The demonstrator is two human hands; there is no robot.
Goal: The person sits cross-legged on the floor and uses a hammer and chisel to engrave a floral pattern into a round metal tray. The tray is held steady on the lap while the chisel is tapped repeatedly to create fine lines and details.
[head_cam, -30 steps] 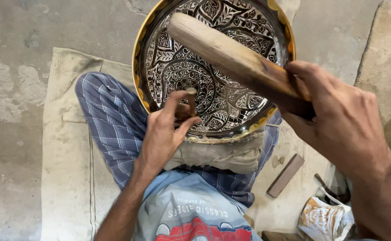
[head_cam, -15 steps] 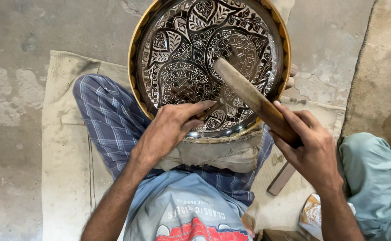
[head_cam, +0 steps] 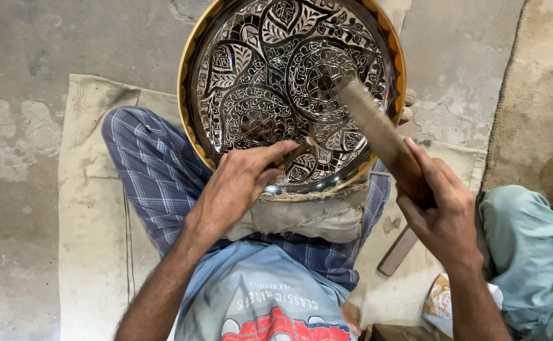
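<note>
At the centre of the frame: two hands at work over an engraved metal tray, seen from above.
Left hand (head_cam: 242,183): lower centre, fingers curled and pinched shut around a small chisel (head_cam: 297,151), its tip resting on the tray's lower part.
Right hand (head_cam: 444,211): right of centre, fist closed tight about the lower end of a wooden mallet (head_cam: 377,132).
Wooden mallet: a long, pale brown stick slanting up and left from the fist, its far end over the tray's right half, near the chisel; whether it touches is not clear.
Engraved metal tray (head_cam: 257,82): large, round, silver-and-black leaf and flower pattern with a golden rim, filling the upper centre, tilted toward the person and propped on the lap.
Cloth pad (head_cam: 308,215): beige, folded, just beneath the tray's lower rim.
Legs: blue checked cloth (head_cam: 150,170) to the left, under the forearm.
Mat (head_cam: 93,221): pale woven sheet on the concrete floor (head_cam: 30,57), left side.
Wooden block (head_cam: 398,251): small, dark, lying lower right beside the right wrist.
Teal cloth (head_cam: 529,252): far right edge.
</note>
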